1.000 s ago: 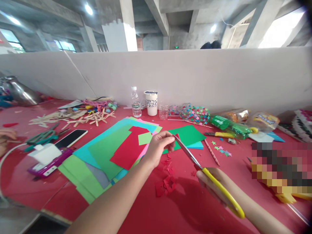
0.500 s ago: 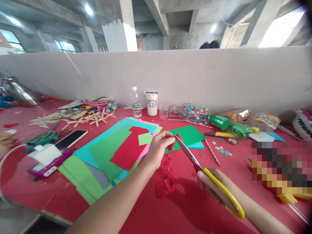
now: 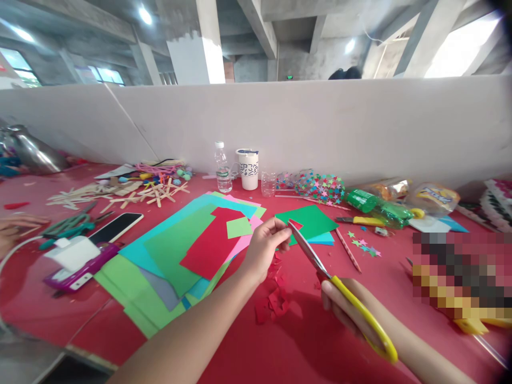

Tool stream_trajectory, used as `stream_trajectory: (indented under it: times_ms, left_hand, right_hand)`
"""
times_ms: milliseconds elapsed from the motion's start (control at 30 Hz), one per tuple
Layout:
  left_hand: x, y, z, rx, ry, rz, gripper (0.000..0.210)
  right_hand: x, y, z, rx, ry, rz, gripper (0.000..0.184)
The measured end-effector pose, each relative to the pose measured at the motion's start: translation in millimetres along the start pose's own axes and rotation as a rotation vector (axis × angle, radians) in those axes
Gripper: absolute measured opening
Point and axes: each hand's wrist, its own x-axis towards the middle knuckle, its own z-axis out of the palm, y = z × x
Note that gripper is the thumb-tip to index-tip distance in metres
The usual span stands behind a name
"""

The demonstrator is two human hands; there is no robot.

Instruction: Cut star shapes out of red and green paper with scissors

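Note:
My right hand (image 3: 348, 301) is wrapped round the yellow handle of a pair of scissors (image 3: 314, 256), whose blades point up and left. Pinched in the fingers of my left hand (image 3: 270, 240) is a small piece of red paper (image 3: 296, 224), right at the scissor tips. My left fingers hide part of that piece. Red paper scraps (image 3: 276, 303) lie on the table below. Left of my left hand, a red sheet (image 3: 212, 248) and a small light green piece (image 3: 239, 228) rest on a pile of coloured paper. Behind the blades lies a dark green sheet (image 3: 316, 221).
A water bottle (image 3: 224, 170) and a white cup (image 3: 248, 170) stand at the back. Star cutouts (image 3: 364, 244), a pencil (image 3: 349, 249) and a yellow cutter (image 3: 366, 221) lie right. A phone (image 3: 116, 228) and purple power strip (image 3: 82, 272) lie left. Another person's hand (image 3: 18, 229) shows far left.
The red piece shows more above my left fingertips, and my left hand has shifted slightly right. The scissors have dipped a little at the handle. At far left, the other person's hand has moved.

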Motion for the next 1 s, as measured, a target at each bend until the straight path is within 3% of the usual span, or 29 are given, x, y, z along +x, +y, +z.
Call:
stream_trajectory:
  times_ms: [833, 1000]
  left_hand:
    - [-1, 3, 2.3, 0.006, -0.001, 0.013, 0.013]
    - [1, 2, 0.3, 0.024, -0.027, -0.007, 0.014]
  right_hand:
    - [5, -1, 4, -0.033, 0.104, 0.061, 0.050]
    - [12, 7, 2, 0.076, 0.117, 0.015, 0.052]
